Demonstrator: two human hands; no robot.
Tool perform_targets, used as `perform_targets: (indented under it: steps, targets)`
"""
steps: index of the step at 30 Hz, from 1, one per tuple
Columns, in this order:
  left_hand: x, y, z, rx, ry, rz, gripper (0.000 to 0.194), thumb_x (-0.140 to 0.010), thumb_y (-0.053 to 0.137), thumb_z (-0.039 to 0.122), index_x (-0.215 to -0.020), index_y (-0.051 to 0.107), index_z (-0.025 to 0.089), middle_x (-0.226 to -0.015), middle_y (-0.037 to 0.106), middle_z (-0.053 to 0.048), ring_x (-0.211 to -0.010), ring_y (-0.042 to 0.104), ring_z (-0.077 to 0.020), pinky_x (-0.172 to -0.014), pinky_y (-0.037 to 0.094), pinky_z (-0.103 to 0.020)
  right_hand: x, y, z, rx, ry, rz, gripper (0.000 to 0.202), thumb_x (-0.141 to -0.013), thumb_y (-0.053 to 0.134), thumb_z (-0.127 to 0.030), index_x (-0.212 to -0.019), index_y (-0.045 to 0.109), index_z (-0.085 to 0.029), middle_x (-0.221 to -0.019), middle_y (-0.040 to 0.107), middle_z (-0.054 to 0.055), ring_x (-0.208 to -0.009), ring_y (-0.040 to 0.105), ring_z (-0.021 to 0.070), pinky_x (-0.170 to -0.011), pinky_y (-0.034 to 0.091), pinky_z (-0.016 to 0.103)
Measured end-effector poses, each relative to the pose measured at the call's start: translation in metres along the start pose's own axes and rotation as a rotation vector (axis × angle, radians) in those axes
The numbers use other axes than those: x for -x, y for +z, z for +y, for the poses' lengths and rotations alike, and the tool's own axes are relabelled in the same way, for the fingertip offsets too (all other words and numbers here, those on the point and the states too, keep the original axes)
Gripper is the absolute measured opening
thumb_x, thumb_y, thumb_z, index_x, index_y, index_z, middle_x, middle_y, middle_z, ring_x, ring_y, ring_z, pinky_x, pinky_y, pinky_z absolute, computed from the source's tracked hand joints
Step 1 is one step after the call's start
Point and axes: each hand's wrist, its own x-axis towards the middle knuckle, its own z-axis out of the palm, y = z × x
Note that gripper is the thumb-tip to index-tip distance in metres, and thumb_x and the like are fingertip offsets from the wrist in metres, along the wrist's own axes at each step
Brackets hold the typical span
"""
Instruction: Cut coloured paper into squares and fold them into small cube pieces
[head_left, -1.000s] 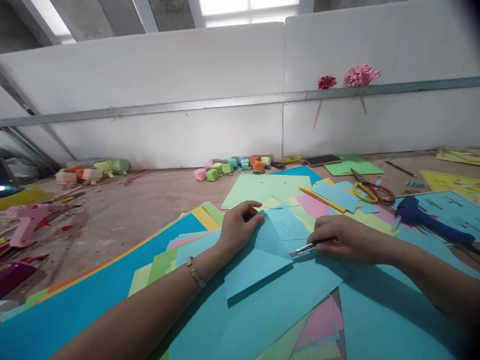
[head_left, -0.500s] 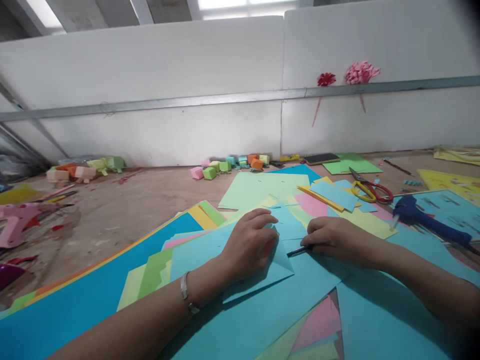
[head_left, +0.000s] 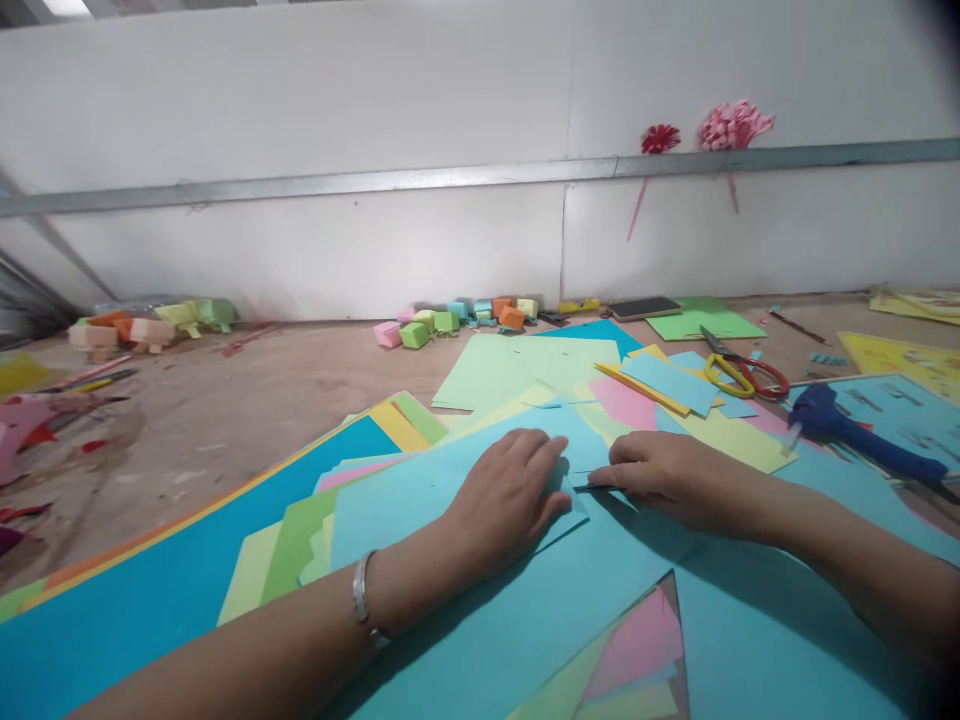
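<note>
My left hand [head_left: 510,490] lies on a light blue sheet of paper [head_left: 405,500], pressing it down with fingers stretched forward and thumb out to the side. A little to its right, my right hand [head_left: 649,468] is closed in a pinch around a thin dark tool [head_left: 591,488]. Its tip points left, at the right edge of the sheet close to my left thumb. Most of the tool is hidden in the fingers, so its exact kind does not show. A larger light blue sheet [head_left: 600,570] lies beneath both hands.
Coloured paper sheets [head_left: 300,500] spread under and around my arms. To the right lie scissors [head_left: 739,375] and a dark blue glue gun [head_left: 862,430]. Small paper cubes [head_left: 450,320] and a phone [head_left: 643,308] line the back, before a white wall [head_left: 300,260]. A pink glue gun [head_left: 15,425] is far left.
My left hand has flattened from curled, raised fingers, and the lifted edge of the sheet is lower. The dark tool's tip has shifted slightly up. The view has tipped down a little.
</note>
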Motion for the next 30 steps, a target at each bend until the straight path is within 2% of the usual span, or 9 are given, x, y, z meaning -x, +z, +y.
perform_targets:
  steps: [3,6,8,12,16,19,23,26,30]
  targets:
    - [-0.001,0.001,-0.001,0.004,-0.035,0.083,0.035,-0.086,0.061,0.021,-0.120,0.052,0.014,-0.123,0.057,-0.016,-0.114,0.052,-0.0302,-0.094,0.047,-0.047,-0.002,-0.001,0.001,0.043,0.029,0.005,0.039,-0.092,0.042,-0.013,-0.121,0.066,-0.023,-0.093,0.063,0.010,-0.077,0.055,0.0183,-0.063,0.038,0.027]
    - [-0.003,-0.004,-0.002,0.057,-0.015,-0.017,0.010,-0.087,0.059,0.021,-0.096,0.060,0.016,-0.107,0.063,-0.012,-0.100,0.057,-0.0269,-0.084,0.049,-0.042,-0.004,-0.003,0.002,0.110,0.036,-0.016,0.035,-0.092,0.042,-0.013,-0.111,0.070,-0.021,-0.089,0.064,0.010,-0.075,0.055,0.0188,-0.064,0.039,0.028]
    - [-0.004,-0.007,-0.001,0.076,0.003,-0.080,0.010,-0.088,0.059,0.026,-0.092,0.062,0.017,-0.103,0.063,-0.010,-0.097,0.058,-0.0261,-0.083,0.048,-0.041,-0.004,-0.004,0.001,0.150,0.027,-0.024,0.033,-0.093,0.042,-0.013,-0.106,0.071,-0.020,-0.084,0.063,0.010,-0.071,0.053,0.0180,-0.063,0.038,0.029]
    - [-0.001,-0.008,0.000,0.038,0.039,-0.116,0.025,-0.091,0.055,0.036,-0.107,0.060,0.018,-0.112,0.058,-0.012,-0.102,0.053,-0.0282,-0.087,0.046,-0.045,0.001,0.002,0.000,0.185,-0.013,-0.001,0.034,-0.097,0.039,-0.017,-0.112,0.069,-0.021,-0.080,0.061,0.007,-0.069,0.051,0.0165,-0.061,0.036,0.027]
    - [0.002,-0.003,-0.002,0.027,0.059,-0.135,0.037,-0.096,0.045,0.038,-0.127,0.054,0.019,-0.119,0.054,-0.012,-0.108,0.049,-0.0295,-0.094,0.043,-0.048,0.011,0.011,0.003,0.176,-0.062,0.069,0.038,-0.100,0.036,-0.022,-0.126,0.063,-0.025,-0.082,0.060,0.007,-0.071,0.050,0.0175,-0.062,0.035,0.029]
    - [0.003,0.000,-0.004,0.054,0.056,-0.129,0.052,-0.095,0.045,0.047,-0.137,0.047,0.017,-0.125,0.051,-0.014,-0.117,0.045,-0.0318,-0.101,0.039,-0.049,0.018,0.011,0.005,0.138,-0.071,0.038,0.039,-0.099,0.037,-0.019,-0.127,0.062,-0.028,-0.081,0.058,0.005,-0.070,0.049,0.0168,-0.062,0.034,0.029]
    - [0.004,-0.001,-0.005,0.050,0.068,-0.157,0.070,-0.090,0.044,0.063,-0.143,0.042,0.017,-0.131,0.048,-0.015,-0.124,0.041,-0.0340,-0.105,0.034,-0.050,0.022,0.004,0.002,0.112,-0.084,0.008,0.035,-0.101,0.038,-0.025,-0.125,0.063,-0.032,-0.080,0.056,0.004,-0.069,0.047,0.0160,-0.060,0.033,0.028]
    - [0.005,-0.001,-0.005,0.012,0.069,-0.204,0.071,-0.092,0.038,0.063,-0.145,0.038,0.016,-0.136,0.045,-0.015,-0.129,0.036,-0.0343,-0.109,0.031,-0.049,0.021,0.000,-0.001,0.101,-0.107,0.009,0.036,-0.102,0.038,-0.026,-0.126,0.063,-0.033,-0.079,0.057,0.004,-0.069,0.048,0.0158,-0.060,0.033,0.028]
    - [0.005,0.001,-0.005,0.008,0.069,-0.198,0.066,-0.095,0.034,0.057,-0.145,0.039,0.013,-0.135,0.045,-0.017,-0.128,0.037,-0.0345,-0.108,0.032,-0.050,0.018,0.001,-0.004,0.087,-0.131,0.022,0.037,-0.102,0.036,-0.026,-0.124,0.064,-0.030,-0.079,0.058,0.005,-0.068,0.047,0.0154,-0.059,0.033,0.028]
